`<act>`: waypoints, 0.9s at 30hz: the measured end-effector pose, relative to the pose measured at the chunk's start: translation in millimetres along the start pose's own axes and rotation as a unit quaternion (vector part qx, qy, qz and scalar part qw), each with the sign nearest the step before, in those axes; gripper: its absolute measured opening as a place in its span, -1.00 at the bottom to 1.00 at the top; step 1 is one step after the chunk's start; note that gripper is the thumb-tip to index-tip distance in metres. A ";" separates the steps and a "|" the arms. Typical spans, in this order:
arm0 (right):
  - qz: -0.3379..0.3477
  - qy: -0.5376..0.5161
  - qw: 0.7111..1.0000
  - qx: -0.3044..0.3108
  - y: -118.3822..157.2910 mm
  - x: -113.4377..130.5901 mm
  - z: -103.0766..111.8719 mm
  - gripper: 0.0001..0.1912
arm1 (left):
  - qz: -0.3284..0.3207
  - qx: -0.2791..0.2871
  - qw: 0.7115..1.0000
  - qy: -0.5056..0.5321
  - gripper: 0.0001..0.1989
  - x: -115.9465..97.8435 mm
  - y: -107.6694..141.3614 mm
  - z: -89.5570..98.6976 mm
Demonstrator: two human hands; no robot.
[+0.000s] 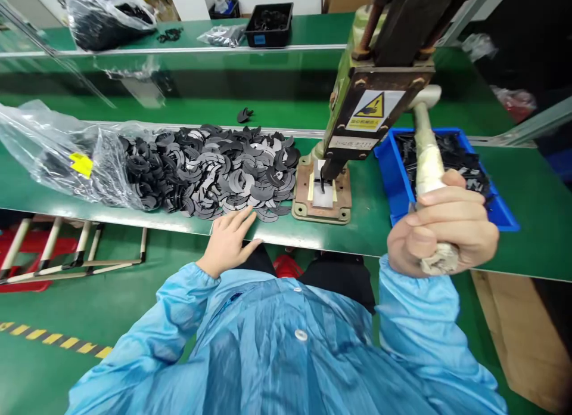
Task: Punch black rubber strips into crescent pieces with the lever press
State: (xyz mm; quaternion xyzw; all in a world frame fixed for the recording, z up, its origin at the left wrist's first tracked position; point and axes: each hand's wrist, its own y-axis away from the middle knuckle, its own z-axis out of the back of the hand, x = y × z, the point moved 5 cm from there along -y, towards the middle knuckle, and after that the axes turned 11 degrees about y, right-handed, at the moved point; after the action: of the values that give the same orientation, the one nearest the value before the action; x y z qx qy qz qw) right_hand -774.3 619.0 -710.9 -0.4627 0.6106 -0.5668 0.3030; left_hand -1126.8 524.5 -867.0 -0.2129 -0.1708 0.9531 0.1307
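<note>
My left hand (230, 239) rests at the table's front edge with its fingers spread, fingertips beside a heap of black and grey curved pieces (223, 170). Wrapped in tape, the press lever (429, 158) is gripped in my right hand (442, 230), whose fingers close round its lower end. Between my hands stands the press (370, 105), bearing a yellow warning label. Its dark tip reaches down over the base plate (304, 203), where a small black piece (322, 183) seems to sit under it; details there are too small to tell.
A blue bin (504, 218) of black parts stands right of the press, behind my right hand. A clear plastic bag (53, 158) lies at the left. One loose piece (244, 115) and a black tray (269, 40) are farther back.
</note>
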 end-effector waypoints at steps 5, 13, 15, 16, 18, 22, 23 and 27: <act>0.000 0.018 0.998 0.054 -3.1 4.0 2.5 -0.46 | -0.059 0.054 0.997 -0.009 -0.34 -16.4 -10.9 -22.8; 0.003 0.015 0.998 0.060 -4.3 5.9 3.3 -0.51 | -0.151 -0.022 0.988 0.007 -0.73 -22.9 10.9 -27.3; -0.001 0.012 0.998 0.064 -4.3 7.4 2.6 -0.52 | -0.168 -0.025 0.985 0.042 -0.73 -25.9 12.5 -21.2; -0.004 0.011 0.998 0.064 -4.3 8.3 2.5 -0.52 | -0.168 -0.028 0.983 0.068 -0.73 -26.9 10.7 -16.3; -0.008 0.009 0.998 0.061 -4.1 10.3 2.5 -0.53 | -0.129 -0.038 0.982 0.136 -0.79 -26.0 -1.0 -3.8; -0.009 0.014 0.998 0.067 -3.7 12.9 2.0 -0.59 | 0.090 -0.035 0.942 0.320 -0.77 -13.2 -57.0 8.5; -0.008 0.012 0.997 0.070 -3.7 13.2 2.0 -0.60 | 0.139 -0.022 0.918 0.370 -0.70 -11.8 -75.6 5.9; -0.003 -0.006 0.997 0.073 -4.3 13.1 3.0 -0.62 | 0.216 0.033 0.845 0.488 -0.63 -18.0 -152.6 -16.0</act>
State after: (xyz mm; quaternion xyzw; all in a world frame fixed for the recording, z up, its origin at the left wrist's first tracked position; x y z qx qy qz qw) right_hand -775.8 606.2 -705.3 -0.4445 0.5640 -0.6085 0.3377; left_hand -1076.9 661.6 -815.9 -0.6773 -0.0036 0.7357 -0.0051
